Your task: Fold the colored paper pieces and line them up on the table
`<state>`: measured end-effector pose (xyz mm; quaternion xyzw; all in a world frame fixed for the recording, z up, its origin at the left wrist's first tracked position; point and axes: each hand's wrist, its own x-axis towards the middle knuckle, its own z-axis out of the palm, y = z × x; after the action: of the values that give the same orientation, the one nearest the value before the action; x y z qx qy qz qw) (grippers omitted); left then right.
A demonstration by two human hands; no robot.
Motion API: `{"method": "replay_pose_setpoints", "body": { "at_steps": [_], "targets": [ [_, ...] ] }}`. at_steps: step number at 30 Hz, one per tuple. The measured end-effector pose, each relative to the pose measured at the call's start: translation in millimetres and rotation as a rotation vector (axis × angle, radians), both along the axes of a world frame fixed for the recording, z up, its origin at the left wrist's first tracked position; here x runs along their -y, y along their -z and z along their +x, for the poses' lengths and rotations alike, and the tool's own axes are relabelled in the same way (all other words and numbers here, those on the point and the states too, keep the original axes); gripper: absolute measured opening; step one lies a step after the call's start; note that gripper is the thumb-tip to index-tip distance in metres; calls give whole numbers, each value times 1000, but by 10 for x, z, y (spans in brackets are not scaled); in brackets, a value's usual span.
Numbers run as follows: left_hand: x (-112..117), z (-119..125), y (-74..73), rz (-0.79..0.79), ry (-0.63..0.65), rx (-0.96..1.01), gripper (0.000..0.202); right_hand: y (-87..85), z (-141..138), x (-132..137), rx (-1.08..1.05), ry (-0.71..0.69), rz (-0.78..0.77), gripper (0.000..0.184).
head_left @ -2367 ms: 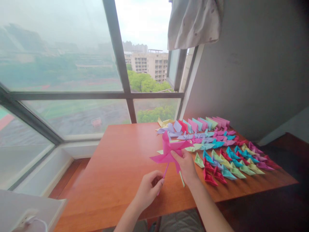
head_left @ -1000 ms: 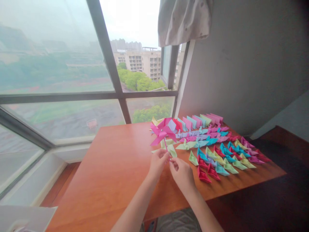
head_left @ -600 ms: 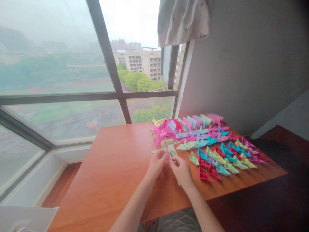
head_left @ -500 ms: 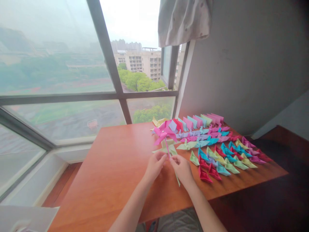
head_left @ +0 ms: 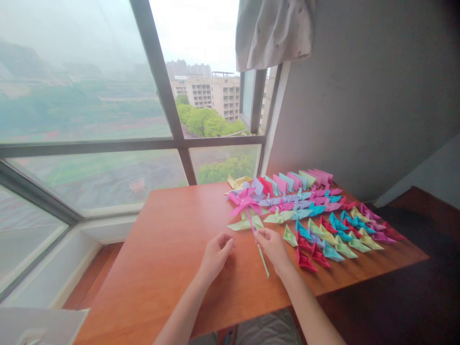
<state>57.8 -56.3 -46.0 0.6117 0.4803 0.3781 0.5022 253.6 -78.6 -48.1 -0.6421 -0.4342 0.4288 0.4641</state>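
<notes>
A pink paper pinwheel is in my right hand, which pinches its thin pink stick. The pinwheel head leans away from me. Beneath it a pale green pinwheel lies on the table, partly covered. A thin green stick runs toward me beside my right hand. My left hand hovers over the bare tabletop, apart from the pinwheel. Its fingers are loosely curled, with a small gap to the thumb and nothing in them.
Several folded paper boats cover the right side of the wooden table. Behind them are rows of paper cranes and standing folded papers. A yellow folded paper sits at the back edge. Windows border the left and far sides.
My left hand has let go of the pink pinwheel's stick and drawn back to the left. The right hand keeps its pinch, and the pinwheel head has turned slightly.
</notes>
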Motion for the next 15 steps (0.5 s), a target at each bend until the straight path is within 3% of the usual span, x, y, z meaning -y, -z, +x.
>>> {"method": "replay_pose_setpoints", "body": {
  "at_steps": [5,10,15],
  "targets": [
    [21,-3,32,24,-12,-7,21,-1,42,45,180,28,50,31],
    [21,5,51,43,-24,-2,21,-101,53,134,503,50,119,30],
    [28,29,6,56,-27,7,23,-173,-206,133,490,-20,285,28]
  ]
}}
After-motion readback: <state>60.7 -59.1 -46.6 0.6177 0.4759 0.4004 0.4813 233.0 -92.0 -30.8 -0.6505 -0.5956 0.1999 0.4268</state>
